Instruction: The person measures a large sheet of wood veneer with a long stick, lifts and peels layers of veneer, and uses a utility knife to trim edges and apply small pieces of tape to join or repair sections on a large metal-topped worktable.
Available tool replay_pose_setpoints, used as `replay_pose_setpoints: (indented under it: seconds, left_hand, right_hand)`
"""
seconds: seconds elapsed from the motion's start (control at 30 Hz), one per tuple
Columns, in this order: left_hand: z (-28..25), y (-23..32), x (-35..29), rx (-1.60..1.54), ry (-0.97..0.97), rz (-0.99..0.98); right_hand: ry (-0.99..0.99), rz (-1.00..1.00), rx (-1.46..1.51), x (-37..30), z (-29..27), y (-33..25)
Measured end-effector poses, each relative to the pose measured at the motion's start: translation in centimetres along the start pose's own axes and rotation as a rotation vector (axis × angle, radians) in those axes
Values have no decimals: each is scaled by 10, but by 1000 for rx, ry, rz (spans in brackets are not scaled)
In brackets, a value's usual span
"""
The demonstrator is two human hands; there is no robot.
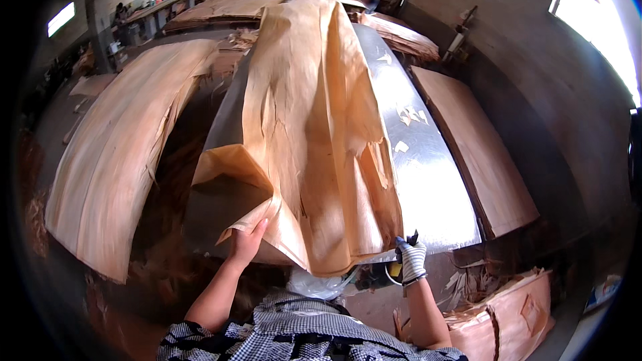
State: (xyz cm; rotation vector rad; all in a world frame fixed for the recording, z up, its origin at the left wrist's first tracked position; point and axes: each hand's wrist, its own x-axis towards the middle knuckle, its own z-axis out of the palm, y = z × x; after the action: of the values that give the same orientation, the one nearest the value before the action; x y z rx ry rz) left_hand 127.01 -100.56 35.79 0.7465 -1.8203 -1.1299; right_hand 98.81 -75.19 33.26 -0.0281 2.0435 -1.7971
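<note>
A: On the long shiny metal table (pixel 428 180), where's the thin tan wood veneer sheet (pixel 314 127)?
B: Draped lengthwise, near edge curled. Bare left hand (pixel 246 244) grips that edge; gloved right hand (pixel 411 259) is closed around a small dark-handled tool (pixel 405 242).

A long veneer sheet (pixel 314 127) lies along the metal table (pixel 428 174) straight ahead, a veneer stack (pixel 114 160) to its left, another stack (pixel 481 154) to its right, scrap pieces (pixel 508 314) beside the near right corner, more stacked tables (pixel 227 7) behind.
</note>
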Motion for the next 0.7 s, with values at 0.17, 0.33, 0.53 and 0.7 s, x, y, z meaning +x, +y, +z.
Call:
replay_pose_setpoints:
  seconds: [0.17, 0.33, 0.53, 0.7]
  left_hand:
    - [18, -17, -17, -36, 198, -172]
    - [27, -13, -38, -249, 334, -588]
    - [19, -37, -33, -501, 491, -466]
    - [12, -60, -9, -487, 464, -584]
  right_hand:
    - [-68, 32, 2, 52, -13, 26]
    - [-30, 46, -4, 75, -41, 50]
    - [-111, 163, 41, 98, -37, 51]
    - [-96, 209, 163, 109, -34, 16]
